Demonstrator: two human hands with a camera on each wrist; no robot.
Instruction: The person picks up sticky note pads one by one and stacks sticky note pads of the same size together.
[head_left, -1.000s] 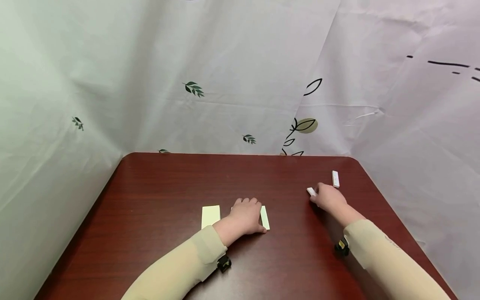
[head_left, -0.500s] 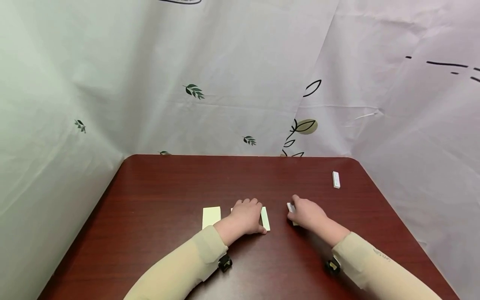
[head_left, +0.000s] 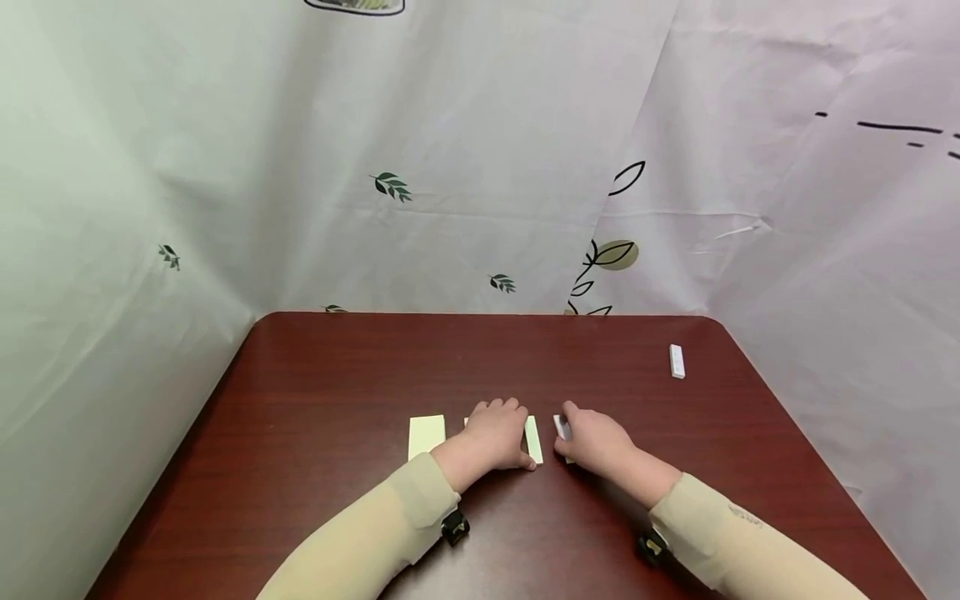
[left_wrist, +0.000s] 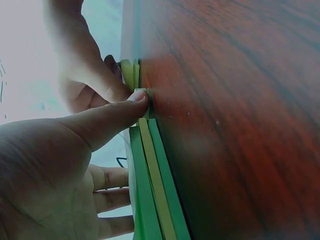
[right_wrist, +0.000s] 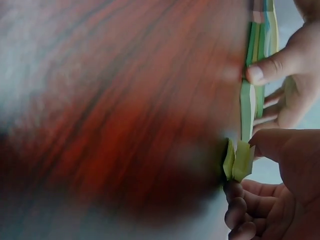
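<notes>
In the head view my left hand (head_left: 492,435) rests over a pad that it mostly hides. Its thumb touches the near end of a narrow pale sticky note pad (head_left: 533,440). The left wrist view shows the thumb straight against that pad, beside a layered green and yellow stack (left_wrist: 159,180). Just right of the narrow pad, my right hand (head_left: 600,442) pinches a small sticky note pad (head_left: 561,427), white on top. In the right wrist view this small pad (right_wrist: 242,160) looks yellow and splits into two layers. A square pale yellow pad (head_left: 427,436) lies left of my left hand.
A narrow white pad (head_left: 677,362) lies near the far right corner of the dark red wooden table (head_left: 360,367). Pale cloth (head_left: 450,150) with leaf prints hangs behind the table and along its sides.
My right hand has carried the small sticky note pad left and nearer, from the table's right part to beside the narrow pad. My left hand has stayed in place.
</notes>
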